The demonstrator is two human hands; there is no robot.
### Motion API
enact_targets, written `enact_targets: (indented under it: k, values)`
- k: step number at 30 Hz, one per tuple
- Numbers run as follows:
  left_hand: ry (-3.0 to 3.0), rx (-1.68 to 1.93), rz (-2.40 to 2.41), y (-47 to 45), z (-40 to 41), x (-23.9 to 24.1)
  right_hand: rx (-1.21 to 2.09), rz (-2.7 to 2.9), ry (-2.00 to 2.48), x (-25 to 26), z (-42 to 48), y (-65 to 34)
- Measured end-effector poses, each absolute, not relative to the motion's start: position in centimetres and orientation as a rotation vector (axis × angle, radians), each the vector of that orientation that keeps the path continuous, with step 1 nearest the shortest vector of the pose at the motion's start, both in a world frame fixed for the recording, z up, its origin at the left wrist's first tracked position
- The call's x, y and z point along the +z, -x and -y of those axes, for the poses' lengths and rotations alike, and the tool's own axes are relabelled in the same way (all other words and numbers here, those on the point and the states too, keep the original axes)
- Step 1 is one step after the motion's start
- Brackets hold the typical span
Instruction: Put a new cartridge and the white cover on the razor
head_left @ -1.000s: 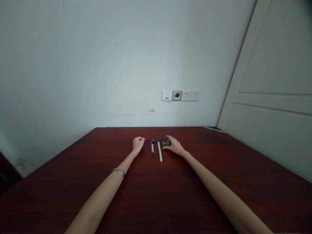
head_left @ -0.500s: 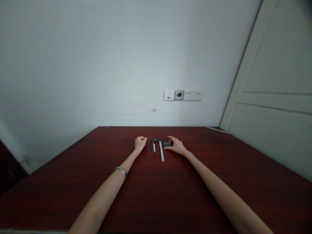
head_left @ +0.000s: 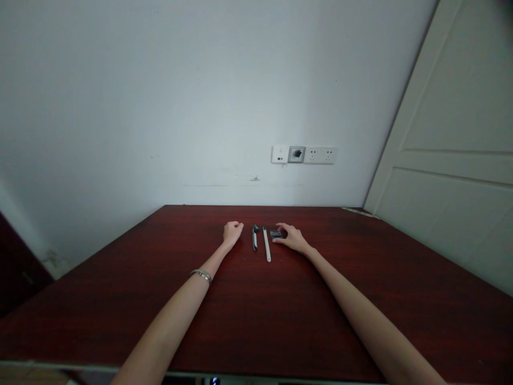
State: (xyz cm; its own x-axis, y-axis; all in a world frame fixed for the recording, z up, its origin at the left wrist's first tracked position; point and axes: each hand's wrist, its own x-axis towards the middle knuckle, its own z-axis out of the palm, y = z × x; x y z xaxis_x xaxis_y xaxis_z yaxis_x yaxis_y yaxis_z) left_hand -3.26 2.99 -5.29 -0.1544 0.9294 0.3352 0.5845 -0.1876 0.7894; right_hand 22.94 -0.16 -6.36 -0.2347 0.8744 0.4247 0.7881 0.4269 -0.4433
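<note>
My left hand [head_left: 232, 232] rests on the table as a loose fist, left of the objects, with nothing visible in it. A razor [head_left: 255, 239] with a dark head and a light-and-dark handle lies closest to it. Right of the razor is a long, thin white stick [head_left: 266, 246] with a dark far end. A small dark flat pack [head_left: 276, 234], its kind too small to make out, lies beyond that. Around this pack curves my right hand [head_left: 292, 238], thumb on the near side and fingers on the far side, spread apart. Whether a fingertip touches it is unclear.
The dark red wooden table [head_left: 248, 321] meets a white wall [head_left: 224, 107] at its far edge. Sockets [head_left: 320, 155] sit on that wall. A pale panelled door [head_left: 452, 176] stands on the right, and a thin strip [head_left: 359, 212] lies at the table's far right corner.
The view has shifted slightly, showing more of the table's near edge. Both hands and the objects keep nearly the same places relative to one another.
</note>
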Motion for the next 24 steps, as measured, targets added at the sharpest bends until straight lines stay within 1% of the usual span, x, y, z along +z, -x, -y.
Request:
enact_targets:
  k: [24]
  values:
    - [-1.768,1.227,-1.718,3.21,-2.75,-5.02,0.167,2.057,1.385,-6.38,0.30,-22.96]
